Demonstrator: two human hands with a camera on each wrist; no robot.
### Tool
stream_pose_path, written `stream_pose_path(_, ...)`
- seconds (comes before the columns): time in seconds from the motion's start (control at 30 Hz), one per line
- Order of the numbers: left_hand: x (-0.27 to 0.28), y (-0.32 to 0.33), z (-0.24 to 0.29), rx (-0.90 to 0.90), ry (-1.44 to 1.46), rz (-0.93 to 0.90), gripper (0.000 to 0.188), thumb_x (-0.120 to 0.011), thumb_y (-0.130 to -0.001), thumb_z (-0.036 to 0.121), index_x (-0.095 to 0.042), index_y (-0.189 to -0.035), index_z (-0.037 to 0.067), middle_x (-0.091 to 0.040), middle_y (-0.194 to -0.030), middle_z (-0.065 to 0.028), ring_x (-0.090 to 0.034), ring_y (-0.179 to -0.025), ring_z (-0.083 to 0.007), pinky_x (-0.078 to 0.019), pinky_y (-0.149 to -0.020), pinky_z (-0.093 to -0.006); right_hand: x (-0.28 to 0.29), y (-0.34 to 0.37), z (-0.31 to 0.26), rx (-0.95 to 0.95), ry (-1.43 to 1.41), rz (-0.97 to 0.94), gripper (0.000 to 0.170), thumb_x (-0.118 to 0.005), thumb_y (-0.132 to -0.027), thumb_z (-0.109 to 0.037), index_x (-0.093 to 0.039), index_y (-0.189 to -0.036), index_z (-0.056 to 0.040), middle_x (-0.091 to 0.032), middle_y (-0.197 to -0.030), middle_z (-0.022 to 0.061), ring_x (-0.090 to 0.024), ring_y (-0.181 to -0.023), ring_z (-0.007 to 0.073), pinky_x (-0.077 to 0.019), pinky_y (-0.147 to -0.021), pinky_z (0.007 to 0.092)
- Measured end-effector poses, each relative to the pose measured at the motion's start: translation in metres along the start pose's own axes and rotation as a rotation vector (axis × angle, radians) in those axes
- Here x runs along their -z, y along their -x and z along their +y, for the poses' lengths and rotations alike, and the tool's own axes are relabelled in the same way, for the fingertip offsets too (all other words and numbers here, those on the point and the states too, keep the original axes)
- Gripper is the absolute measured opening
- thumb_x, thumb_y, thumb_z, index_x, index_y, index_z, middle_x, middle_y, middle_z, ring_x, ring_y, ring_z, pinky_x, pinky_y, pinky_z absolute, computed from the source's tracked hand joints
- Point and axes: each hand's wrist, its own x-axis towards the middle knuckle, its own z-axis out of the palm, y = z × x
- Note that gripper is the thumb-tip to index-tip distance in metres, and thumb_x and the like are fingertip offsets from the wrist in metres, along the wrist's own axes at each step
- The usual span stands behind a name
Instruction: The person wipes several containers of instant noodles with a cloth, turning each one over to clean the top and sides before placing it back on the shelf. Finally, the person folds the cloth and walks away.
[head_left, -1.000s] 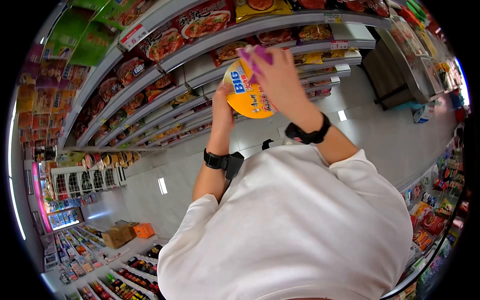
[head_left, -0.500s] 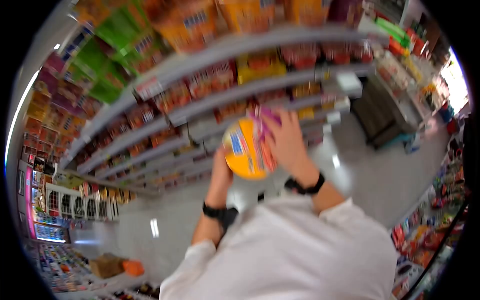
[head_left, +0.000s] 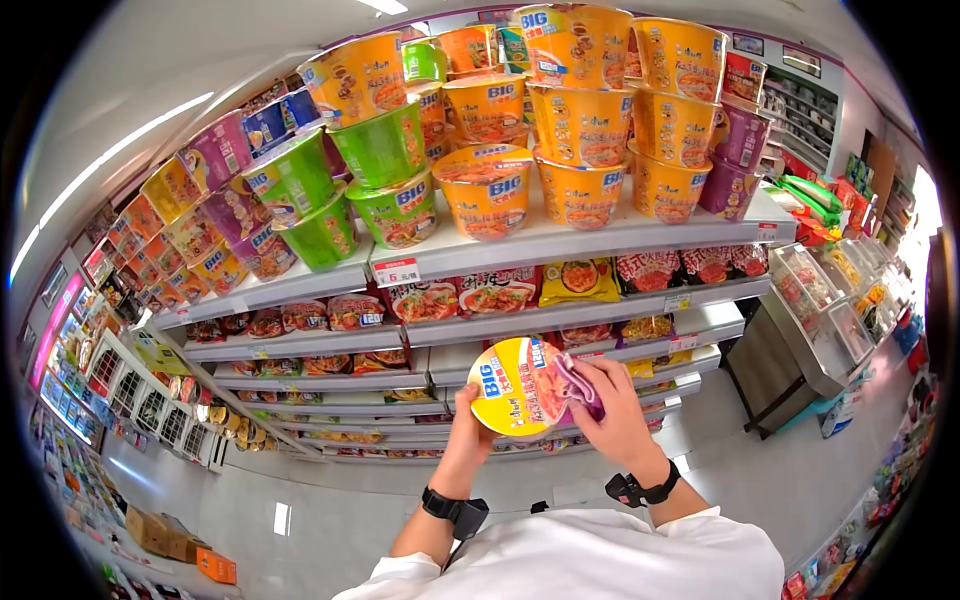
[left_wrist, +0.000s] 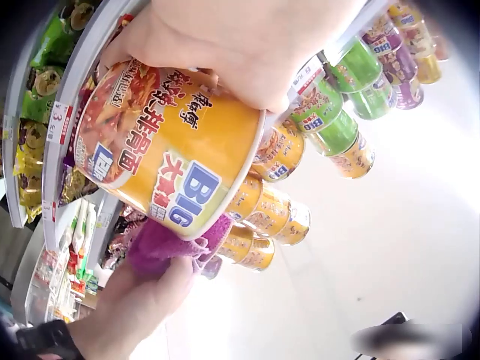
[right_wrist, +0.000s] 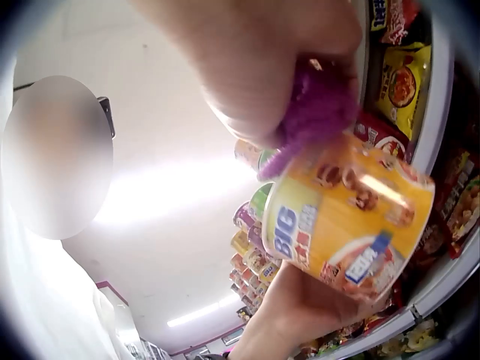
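Note:
My left hand (head_left: 470, 432) grips a yellow instant noodle cup (head_left: 510, 395) by its side, out in front of the shelves. In the left wrist view the cup (left_wrist: 176, 142) lies tilted, its printed side towards the camera. My right hand (head_left: 617, 415) holds a purple cloth (head_left: 580, 388) bunched in its fingers, against the cup's right edge. The right wrist view has the purple cloth (right_wrist: 319, 105) at the cup's rim, with the left hand (right_wrist: 300, 311) on the cup's opposite side.
Stacked noodle cups (head_left: 580, 120) in orange, green and purple fill the top shelf (head_left: 600, 235). Bagged noodles (head_left: 495, 292) lie on shelves below. A metal counter (head_left: 780, 350) stands at the right, and cardboard boxes (head_left: 160, 535) sit on the floor at the lower left.
The head view has tilted up, bringing the top shelf's stacked cups into sight. Both hands still hold the cup and the cloth, and the cup's lid has turned slightly.

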Motion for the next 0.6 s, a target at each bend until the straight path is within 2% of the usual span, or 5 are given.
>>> stream_pose_path(0.13,-0.004,0.006,0.007,0.045,0.109,0.002,0.059,-0.041,-0.095,0.054,-0.046,-0.136,0.012,-0.057,-0.133,-0.0055,-0.056,-0.122,-0.0235,-0.0456,-0.098,-0.0462,-0.012,-0.001,-0.002,0.036,-0.100,0.131,0.043,-0.060,-0.083,-0.003,-0.055,-0.126,-0.0017,-0.051,-0.123,0.0188,-0.050,-0.112,0.0370,-0.0404,-0.099,0.0411)
stream_pose_path(0.23,-0.005,0.014,0.030,0.080,0.162,-0.065,0.066,-0.046,-0.089,0.062,-0.049,-0.136,0.016,-0.058,-0.134,-0.0052,-0.056,-0.120,-0.0237,-0.0460,-0.094,-0.0490,-0.024,0.001,0.018,0.000,-0.279,0.288,0.040,-0.046,-0.080,0.002,-0.051,-0.119,0.0018,-0.051,-0.124,0.0172,-0.053,-0.110,0.0268,-0.0420,-0.099,0.0367)
stream_pose_path(0.33,-0.018,0.023,0.066,0.045,0.198,-0.073,0.066,-0.045,-0.089,0.064,-0.051,-0.134,0.016,-0.059,-0.132,-0.0041,-0.057,-0.119,-0.0235,-0.0455,-0.095,-0.0501,-0.009,-0.010,0.016,0.009,-0.372,0.151,0.048,-0.056,-0.079,-0.005,-0.049,-0.126,0.0021,-0.050,-0.117,0.0199,-0.054,-0.107,0.0323,-0.0431,-0.096,0.0384)
stream_pose_path(0.43,-0.042,0.018,0.108,-0.001,0.164,-0.261,0.070,-0.040,-0.091,0.067,-0.043,-0.142,0.018,-0.050,-0.143,-0.0048,-0.050,-0.129,-0.0261,-0.0423,-0.100,-0.0573,-0.001,-0.043,-0.025,0.162,-0.029,0.179,0.080,-0.080,-0.072,-0.036,-0.046,-0.136,-0.0038,-0.050,-0.116,0.0165,-0.057,-0.101,0.0332,-0.0502,-0.084,0.0390)
stream_pose_path(0.6,-0.096,0.003,0.199,-0.213,-0.192,-0.476,0.083,-0.027,-0.091,0.077,-0.030,-0.150,0.019,-0.045,-0.146,-0.0081,-0.042,-0.135,-0.0295,-0.0465,-0.098,-0.0556,0.036,-0.137,-0.057,0.286,0.092,0.324,0.087,-0.081,-0.073,-0.040,-0.040,-0.143,-0.0063,-0.058,-0.108,0.0151,-0.064,-0.092,0.0322,-0.0538,-0.076,0.0390)
